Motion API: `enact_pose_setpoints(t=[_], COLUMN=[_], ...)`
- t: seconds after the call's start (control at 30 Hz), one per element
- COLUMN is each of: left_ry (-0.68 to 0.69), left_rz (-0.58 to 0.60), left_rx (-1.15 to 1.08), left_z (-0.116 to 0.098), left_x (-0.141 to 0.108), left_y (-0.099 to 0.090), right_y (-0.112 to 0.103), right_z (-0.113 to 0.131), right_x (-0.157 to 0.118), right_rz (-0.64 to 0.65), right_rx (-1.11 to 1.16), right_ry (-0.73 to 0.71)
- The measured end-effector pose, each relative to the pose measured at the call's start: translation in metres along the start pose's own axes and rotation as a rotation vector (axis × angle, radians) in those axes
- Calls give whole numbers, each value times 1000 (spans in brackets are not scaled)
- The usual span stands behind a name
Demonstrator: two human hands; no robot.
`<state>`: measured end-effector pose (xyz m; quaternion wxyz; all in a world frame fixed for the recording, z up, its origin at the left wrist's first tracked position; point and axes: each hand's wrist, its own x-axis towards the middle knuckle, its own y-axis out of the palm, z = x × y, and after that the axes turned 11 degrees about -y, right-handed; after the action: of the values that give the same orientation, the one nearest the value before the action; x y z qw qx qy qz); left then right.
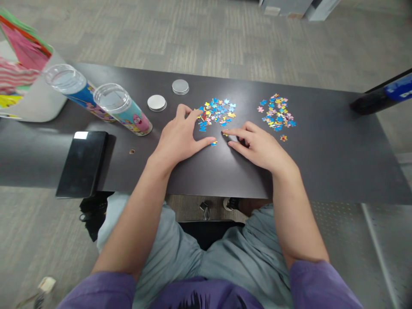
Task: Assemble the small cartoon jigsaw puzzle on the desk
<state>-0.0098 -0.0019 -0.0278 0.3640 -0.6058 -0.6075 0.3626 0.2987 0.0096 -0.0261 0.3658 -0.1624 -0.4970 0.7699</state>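
A pile of small colourful jigsaw pieces [217, 110] lies at the middle of the dark table. Fingers apart, my left hand [178, 136] rests at the pile's left edge, its thumb tip touching a blue and yellow jigsaw piece [214, 143]. My right hand [257, 146] is on the near right side of the pile. Its index fingertip is on a yellow jigsaw piece [225, 133], with the thumb stretched out and apart from it. Further right lies a second pile of jigsaw pieces [278, 112], with a single flower-patterned piece [283, 138] just in front.
Two clear-topped printed tubes [124, 110] [80, 92] stand at the left, near round silver lids [156, 102] [180, 86]. A black tablet-like device [83, 164] lies near the front edge. A white bin [53, 96] holds coloured items. A dark cylinder [380, 98] is far right.
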Motion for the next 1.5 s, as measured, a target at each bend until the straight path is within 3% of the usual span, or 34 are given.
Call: enact_pose_setpoints(t=[0.13, 0.33, 0.47, 0.7, 0.8, 0.9, 1.07, 1.23, 1.5], left_ry=[-21, 29, 12, -34, -45, -39, -47, -55, -43], left_rz=[33, 62, 47, -1, 4, -25, -57, -54, -16], left_rx=[14, -200, -196, -95, -88, -99, -175, -127, -189], left_z=[-3, 26, 38, 31, 28, 28, 29, 25, 26], left_x=[3, 13, 16, 22, 21, 20, 23, 23, 19], left_y=[2, -8, -15, -10, -9, -7, -3, -3, -8], right_y=[-1, -6, -5, -12, -29, -45, -41, -26, -26], right_z=[-4, -7, -9, -11, -16, -26, -40, -54, -70], right_x=[-4, -8, -9, -15, -3, 25, 67, 61, 57], right_rz=[-20, -15, -9, -75, -92, -63, -100, -115, -78], right_rx=[49, 116, 132, 113, 30, -38, -57, -49, -3], right_ry=[-14, -8, -3, -54, -50, -93, -60, -81, -124])
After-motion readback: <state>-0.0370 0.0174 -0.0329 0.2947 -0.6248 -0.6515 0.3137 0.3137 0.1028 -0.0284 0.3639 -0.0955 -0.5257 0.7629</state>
